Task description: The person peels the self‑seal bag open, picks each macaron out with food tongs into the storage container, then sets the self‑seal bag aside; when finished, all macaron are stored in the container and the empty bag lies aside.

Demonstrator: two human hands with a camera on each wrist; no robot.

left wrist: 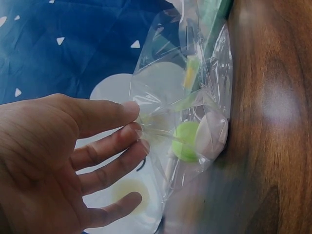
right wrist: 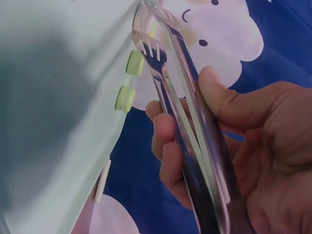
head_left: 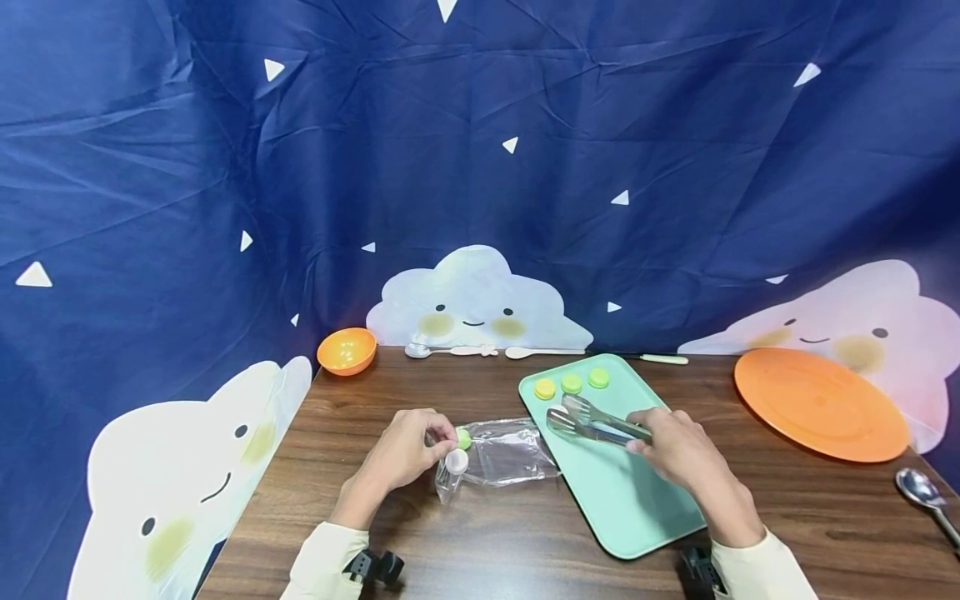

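Observation:
My left hand pinches the edge of a clear plastic bag between thumb and fingertips. Inside the bag, at the end near that hand, are a green macaron and a white macaron. Metal tongs are gripped in my right hand, their slotted tips spread over a mint-green tray. A white macaron lies at the tong tips, partly hidden by them. Farther back on the tray sit a yellow macaron and two green macarons, one at the left and one at the right.
An orange bowl stands at the back left corner, a large orange plate at the right. Along the back edge lie a spoon, a white spoon and a pale-handled utensil. Another metal spoon is at far right.

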